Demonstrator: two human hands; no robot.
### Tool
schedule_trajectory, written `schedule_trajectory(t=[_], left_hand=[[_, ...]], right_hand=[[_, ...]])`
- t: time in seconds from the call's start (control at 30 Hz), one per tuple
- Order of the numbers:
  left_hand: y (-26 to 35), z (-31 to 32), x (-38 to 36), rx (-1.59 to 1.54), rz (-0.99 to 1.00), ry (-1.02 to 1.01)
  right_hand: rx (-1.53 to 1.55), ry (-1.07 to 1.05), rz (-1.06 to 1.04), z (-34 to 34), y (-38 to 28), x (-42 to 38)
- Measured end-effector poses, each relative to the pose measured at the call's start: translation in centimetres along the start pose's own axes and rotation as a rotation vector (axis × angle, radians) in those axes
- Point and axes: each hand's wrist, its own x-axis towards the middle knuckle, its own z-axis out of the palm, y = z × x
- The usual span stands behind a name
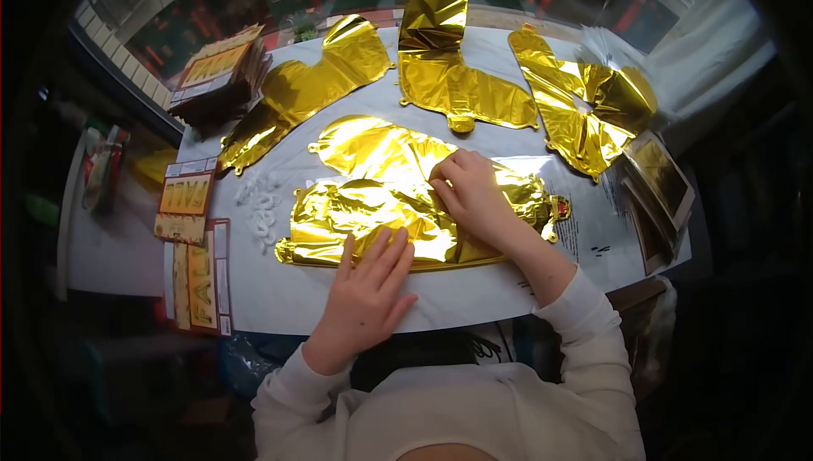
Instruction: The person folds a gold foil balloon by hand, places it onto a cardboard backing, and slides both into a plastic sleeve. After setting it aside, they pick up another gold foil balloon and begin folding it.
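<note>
Crumpled gold foil (364,211) lies in a flat stack at the middle of the white table, with bright glare on it. My left hand (364,296) rests on its near edge, fingers spread and lying flat. Farther right, my right hand (470,190) is on top of the foil with its fingers bent and pressed together; what they hold, if anything, is hidden. A small red spot shows at the foil's right end. Beyond the stack lie three flat gold foil balloons: one at the left (318,84), one in the middle (453,71) and one at the right (589,105).
Printed packets (203,279) lie along the table's left edge (254,313), with a packet stack (222,71) behind them. At the right edge stands another packet pile (656,190). Small clear rings (264,211) lie left of the foil. Clear plastic sheets lie under its right end.
</note>
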Motion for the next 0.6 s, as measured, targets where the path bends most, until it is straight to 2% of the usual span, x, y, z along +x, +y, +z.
schedule_trajectory(t=[0.07,0.43,0.6], left_hand=[[0.6,1.0,-0.2,-0.003,-0.045,-0.035],[0.5,1.1,-0.5,0.018,-0.031,-0.083],[-0.4,0.2,-0.4,0.079,-0.116,-0.089]], right_hand=[[0.014,-0.011,0.007,0.1,0.2,-0.1],[0.111,-0.088,0.018,0.1,0.7,-0.1],[0.108,-0.098,0.015,0.0,0.7,-0.1]])
